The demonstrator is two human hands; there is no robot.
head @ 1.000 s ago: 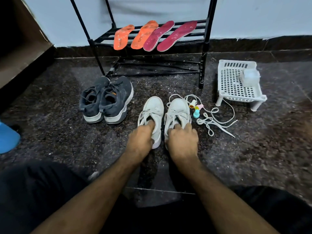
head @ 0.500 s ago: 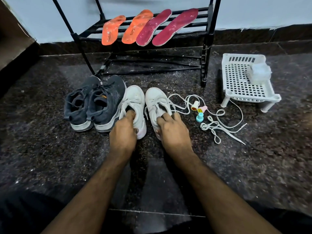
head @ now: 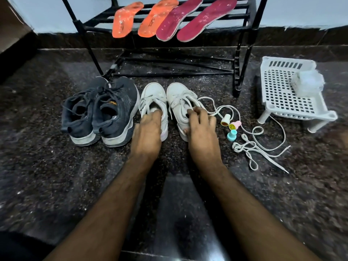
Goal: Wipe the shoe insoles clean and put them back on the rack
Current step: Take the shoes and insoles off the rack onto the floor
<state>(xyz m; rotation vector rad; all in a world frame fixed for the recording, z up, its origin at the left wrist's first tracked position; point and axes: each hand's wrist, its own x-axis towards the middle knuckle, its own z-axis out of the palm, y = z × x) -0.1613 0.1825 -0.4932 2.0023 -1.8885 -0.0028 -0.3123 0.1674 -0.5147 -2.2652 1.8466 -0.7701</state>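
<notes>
A dark speckled stone floor [head: 56, 176] fills most of the view, running back to a pale wall with a dark skirting. Against that wall stands a black metal rack [head: 243, 53], and across its slatted shelf lie four insoles side by side, speckled with pale grit: two orange insoles [head: 143, 18] on the left and two dark red insoles [head: 194, 18] on the right, their near ends overhanging the shelf's front bar. To the right of the rack, well apart from it, a white perforated plastic stand [head: 282, 98] sits on the floor with a small clear, crumpled-looking bundle [head: 308, 81] on its top. In front of the rack, a pair of dark grey sneakers [head: 99, 112] stands on the left, and just beside them a pair of white sneakers [head: 169, 102], toes pointing toward the rack. The left hand [head: 146, 132] grips the left white shoe at its heel, fingers curled down into the opening. The right hand [head: 203, 132] holds the right white shoe, fingers hooked over the collar and thumb against the heel. Loose white laces [head: 252, 147] trail in loops on the floor to the right of the shoes, and among them lie three small stampers [head: 232, 127], one yellow, one pink, one teal.
</notes>
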